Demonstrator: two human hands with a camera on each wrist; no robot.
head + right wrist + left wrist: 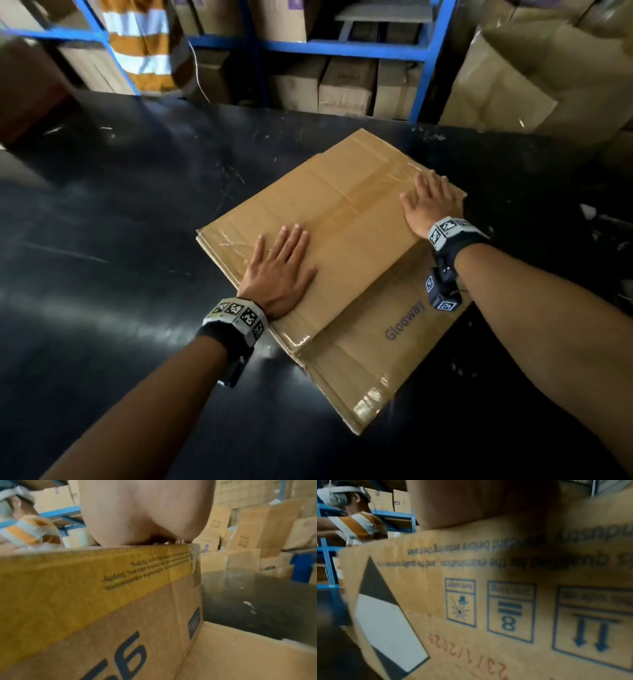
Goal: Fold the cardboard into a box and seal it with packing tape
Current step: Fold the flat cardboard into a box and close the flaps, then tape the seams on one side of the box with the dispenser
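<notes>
Brown corrugated cardboard box sits on the black worktable, already stood up with its top flaps down; a flap lies out flat on the table at the near side, so I'd guess that bit isn't folded in yet. Clear tape already runs shiny along the top seam and wraps over the corners, though I can't say if it's fresh or old; no tape roll in sight anywhere. Left hand lies flat on the near-left part of the top, fingers straight and spread, gripping nothing; right hand is the same, palm down at the far-right corner. Looks like pressing down, so fairly far along I reckon. Table's scuffed and glossy; behind it blue metal shelving stuffed with cartons, and a big open carton on the right.
</notes>
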